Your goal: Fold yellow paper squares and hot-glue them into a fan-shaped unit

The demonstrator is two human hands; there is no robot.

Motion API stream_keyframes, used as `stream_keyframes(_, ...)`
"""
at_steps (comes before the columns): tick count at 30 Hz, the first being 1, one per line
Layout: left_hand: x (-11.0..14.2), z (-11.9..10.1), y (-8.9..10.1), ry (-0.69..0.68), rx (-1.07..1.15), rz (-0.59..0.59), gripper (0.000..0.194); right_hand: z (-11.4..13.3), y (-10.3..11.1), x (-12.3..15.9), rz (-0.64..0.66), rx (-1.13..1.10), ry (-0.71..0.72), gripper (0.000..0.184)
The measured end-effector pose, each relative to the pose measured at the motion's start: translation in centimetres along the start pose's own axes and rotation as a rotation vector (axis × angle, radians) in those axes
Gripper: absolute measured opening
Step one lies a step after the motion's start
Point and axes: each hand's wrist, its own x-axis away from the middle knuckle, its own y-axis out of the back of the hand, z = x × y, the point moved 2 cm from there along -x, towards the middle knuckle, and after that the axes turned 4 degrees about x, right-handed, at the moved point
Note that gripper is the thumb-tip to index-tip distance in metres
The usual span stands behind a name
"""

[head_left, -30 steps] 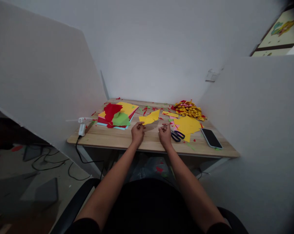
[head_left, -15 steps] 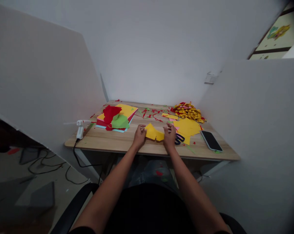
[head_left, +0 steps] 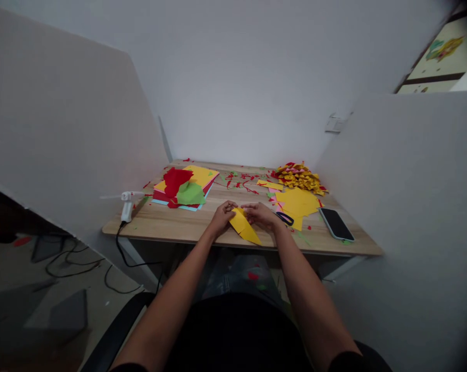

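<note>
A strip of yellow paper slants over the front part of the table, its lower tip pointing toward me near the edge. My left hand is closed on its upper left side. My right hand has its fingers pressed at the upper end of the same paper, close to the left fingertips. Dark-handled scissors lie beside my right wrist, partly hidden by it. Flat yellow paper pieces are spread to the right of the scissors.
Coloured sheets are stacked at left, with red paper and green paper on top. A heap of folded yellow pieces sits at back right, a phone at right. A white corded device stands at the left edge.
The yellow paper has turned from lying crosswise to slanting toward me. My right hand has moved left to its upper end, next to my left hand, uncovering less of the scissors.
</note>
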Motion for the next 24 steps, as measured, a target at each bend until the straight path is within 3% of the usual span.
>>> stream_keyframes(4, -0.2, 0.2, 0.0, -0.038, -0.008, -0.099, 0.033, -1.8, -1.9, -0.8, -0.105, -0.024, 0.092, 0.033)
stream_keyframes(9, -0.7, 0.8, 0.1, -0.045, 0.003, -0.157, 0.032, -3.0, -2.3, -0.5, -0.191, -0.052, 0.199, 0.033)
stream_keyframes(15, -0.4, 0.5, -0.2, -0.027, 0.038, -0.125, 0.032, -2.8, -3.2, 0.2, -0.15, -0.006, 0.27, 0.031)
stream_keyframes(24, -0.1, -0.9, 0.1, 0.002, 0.124, -0.014, 0.034, -2.7, -2.0, 0.2, -0.325, 0.084, 0.376, 0.031)
